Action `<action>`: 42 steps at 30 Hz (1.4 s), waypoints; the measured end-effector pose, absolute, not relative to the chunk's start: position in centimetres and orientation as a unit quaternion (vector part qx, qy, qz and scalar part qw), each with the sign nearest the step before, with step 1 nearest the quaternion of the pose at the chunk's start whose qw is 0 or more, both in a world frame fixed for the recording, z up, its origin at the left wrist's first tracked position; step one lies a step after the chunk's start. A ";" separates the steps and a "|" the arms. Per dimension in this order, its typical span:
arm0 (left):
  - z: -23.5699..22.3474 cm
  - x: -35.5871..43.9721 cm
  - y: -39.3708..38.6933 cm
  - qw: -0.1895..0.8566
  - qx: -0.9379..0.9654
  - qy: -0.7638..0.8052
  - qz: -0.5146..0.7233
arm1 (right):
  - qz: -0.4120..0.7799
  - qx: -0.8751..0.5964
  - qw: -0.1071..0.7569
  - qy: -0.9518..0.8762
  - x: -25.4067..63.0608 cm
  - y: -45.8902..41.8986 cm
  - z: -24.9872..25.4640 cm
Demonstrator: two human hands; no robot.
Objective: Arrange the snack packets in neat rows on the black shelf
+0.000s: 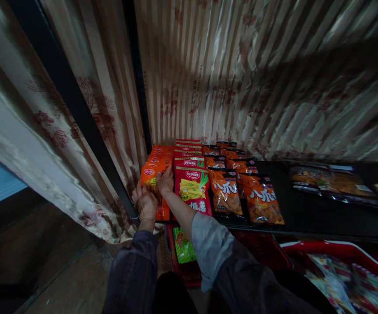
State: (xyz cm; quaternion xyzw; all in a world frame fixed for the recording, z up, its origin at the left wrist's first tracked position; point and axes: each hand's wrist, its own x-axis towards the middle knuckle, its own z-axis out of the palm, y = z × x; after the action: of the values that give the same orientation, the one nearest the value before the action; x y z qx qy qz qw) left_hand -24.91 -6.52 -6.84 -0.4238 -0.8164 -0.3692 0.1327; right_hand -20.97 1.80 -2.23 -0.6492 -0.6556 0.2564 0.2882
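At the left end of a black shelf, my left hand (146,201) holds the lower left edge of an orange snack packet (152,171), fingers curled against it. My right hand (165,180) grips the same packet at its right side, fingers bent over its front. This packet is at the front of a row of matching orange ones, overlapping one behind another. Beside my right forearm is a row of red snack bags (192,185) with yellow sticks and green stalks printed on them. The packet's lower part is partly covered by my hands.
Two rows of orange-and-black snack bags (226,194) stand further right on the black shelf (274,174). Flat dark packets (326,181) lie beyond them. Below are a green packet (184,246) and a red-edged container (333,248) of bags. A black post (87,122) and curtains (208,74) close in the left and back.
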 end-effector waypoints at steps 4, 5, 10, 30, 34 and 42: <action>-6.7 -24.8 -6.6 0.127 -0.421 -0.820 -0.367 | 0.251 -0.647 0.298 -0.656 -21.0 1.7 -2.3; -6.6 -24.8 -6.6 0.127 -0.420 -0.821 -0.365 | 0.250 -0.648 0.297 -0.656 -21.0 1.6 -2.3; -6.5 -24.7 -6.7 0.120 -0.420 -0.829 -0.351 | 0.259 -0.652 0.290 -0.651 -21.1 1.5 -2.1; -6.5 -24.8 -6.6 0.115 -0.423 -0.827 -0.352 | 0.278 -0.653 0.297 -0.639 -21.2 2.0 -1.7; -6.6 -24.8 -6.6 0.118 -0.421 -0.831 -0.345 | 0.258 -0.650 0.307 -0.646 -21.4 2.6 -1.8; -6.4 -24.8 -6.6 0.113 -0.424 -0.833 -0.337 | 0.238 -0.662 0.312 -0.639 -22.4 5.3 -1.8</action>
State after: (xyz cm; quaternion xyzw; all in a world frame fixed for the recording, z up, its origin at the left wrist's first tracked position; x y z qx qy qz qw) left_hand -24.78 -6.60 -6.38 -0.4244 -0.8327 -0.3371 0.1133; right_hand -22.37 5.25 -1.83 -0.6622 -0.6387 0.2377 0.3116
